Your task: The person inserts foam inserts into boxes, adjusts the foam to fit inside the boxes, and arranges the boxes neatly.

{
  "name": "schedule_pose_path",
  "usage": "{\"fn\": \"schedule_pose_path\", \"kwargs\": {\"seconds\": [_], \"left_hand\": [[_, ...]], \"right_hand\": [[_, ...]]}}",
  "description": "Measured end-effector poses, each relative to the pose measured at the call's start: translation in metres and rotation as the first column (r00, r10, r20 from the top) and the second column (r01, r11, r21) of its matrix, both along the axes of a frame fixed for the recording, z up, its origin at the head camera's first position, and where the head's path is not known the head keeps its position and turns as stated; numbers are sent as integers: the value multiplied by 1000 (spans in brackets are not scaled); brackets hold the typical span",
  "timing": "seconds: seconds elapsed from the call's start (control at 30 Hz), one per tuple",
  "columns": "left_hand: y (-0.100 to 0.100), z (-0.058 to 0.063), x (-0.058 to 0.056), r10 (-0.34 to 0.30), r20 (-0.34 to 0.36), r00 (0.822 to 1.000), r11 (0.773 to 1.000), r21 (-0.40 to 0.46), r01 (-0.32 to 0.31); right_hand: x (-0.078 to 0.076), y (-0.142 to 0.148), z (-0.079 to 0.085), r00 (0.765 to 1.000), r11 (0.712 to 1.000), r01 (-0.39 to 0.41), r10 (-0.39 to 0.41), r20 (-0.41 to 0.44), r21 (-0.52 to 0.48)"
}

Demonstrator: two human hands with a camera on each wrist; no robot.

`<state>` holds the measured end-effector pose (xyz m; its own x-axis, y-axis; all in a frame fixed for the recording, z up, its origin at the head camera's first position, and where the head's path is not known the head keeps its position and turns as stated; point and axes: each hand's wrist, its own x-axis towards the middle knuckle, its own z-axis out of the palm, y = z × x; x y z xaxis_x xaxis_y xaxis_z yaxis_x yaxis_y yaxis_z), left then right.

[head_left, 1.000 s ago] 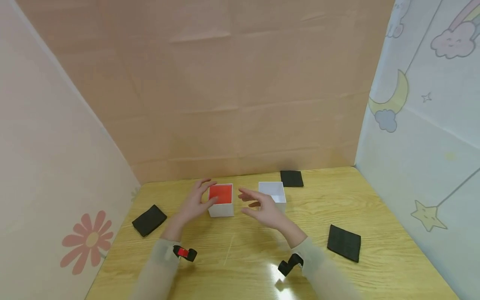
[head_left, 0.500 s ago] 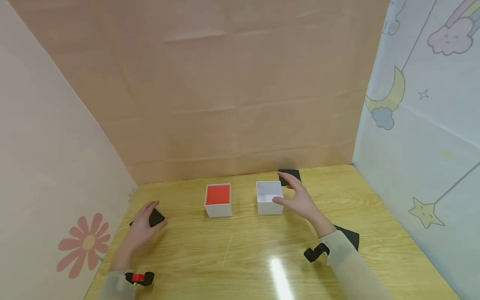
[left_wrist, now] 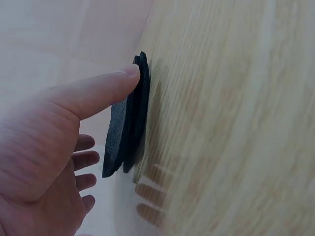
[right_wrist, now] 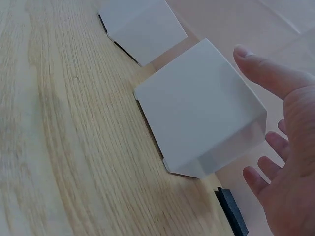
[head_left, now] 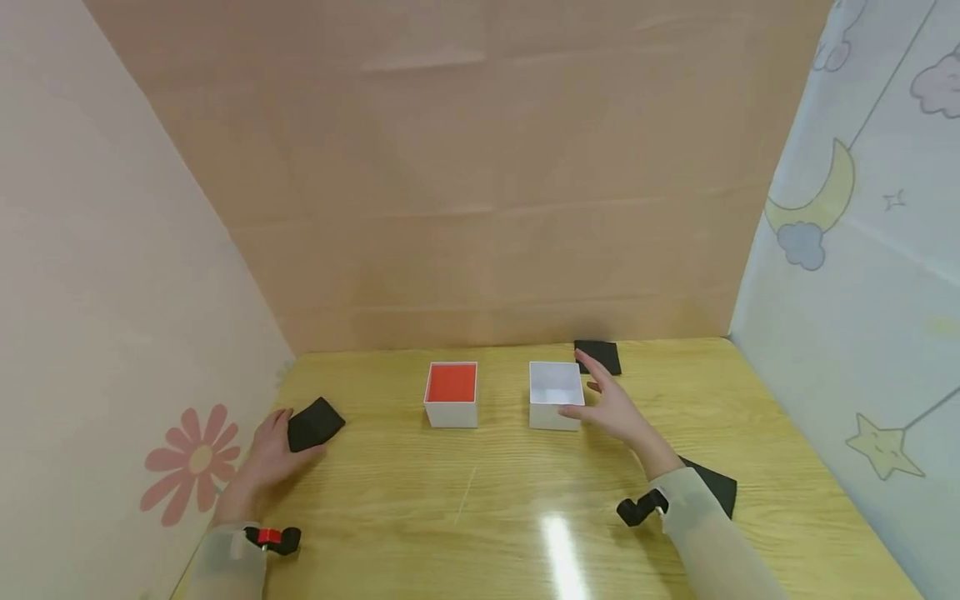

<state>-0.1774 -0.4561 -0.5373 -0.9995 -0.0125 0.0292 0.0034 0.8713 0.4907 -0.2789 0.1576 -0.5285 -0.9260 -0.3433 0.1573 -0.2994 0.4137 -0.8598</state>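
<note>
On the left of the table lies a flat, folded black cloth (head_left: 317,423), its edge showing two layers in the left wrist view. My left hand (head_left: 266,457) spreads around its near-left end; the thumb (left_wrist: 106,91) touches the cloth's edge, and several fingers stand apart from it, loosely bent. Toward the middle right is an open-topped white box (head_left: 555,415) with a white inside. Around its right side my right hand (head_left: 618,412) holds thumb and fingers apart; in the right wrist view the thumb (right_wrist: 268,73) does not visibly grip the box.
A second white box (head_left: 452,414), red on top or inside, stands left of the white one. Another black cloth (head_left: 609,358) lies behind my right hand, and one more (head_left: 716,487) is partly under the right forearm. Walls bound the table.
My left hand has left the red-topped box and reached the left black cloth. The right hand has swung right to the white box's side. The boxes stay put; the head view has shifted.
</note>
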Motion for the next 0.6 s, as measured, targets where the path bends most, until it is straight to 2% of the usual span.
{"fn": "schedule_pose_path", "kwargs": {"seconds": [0.13, 0.4, 0.6], "left_hand": [[-1, -1, -3, 3, 26, 1000, 1000, 6, -4], [2, -4, -7, 2, 35, 999, 1000, 17, -3], [7, -5, -13, 15, 62, 998, 1000, 16, -16]], "right_hand": [[0, -1, -2, 1000, 1000, 2, -2, 13, 11], [1, -9, 0, 999, 1000, -14, 14, 35, 10], [4, -9, 2, 1000, 1000, 5, -5, 16, 24]]}}
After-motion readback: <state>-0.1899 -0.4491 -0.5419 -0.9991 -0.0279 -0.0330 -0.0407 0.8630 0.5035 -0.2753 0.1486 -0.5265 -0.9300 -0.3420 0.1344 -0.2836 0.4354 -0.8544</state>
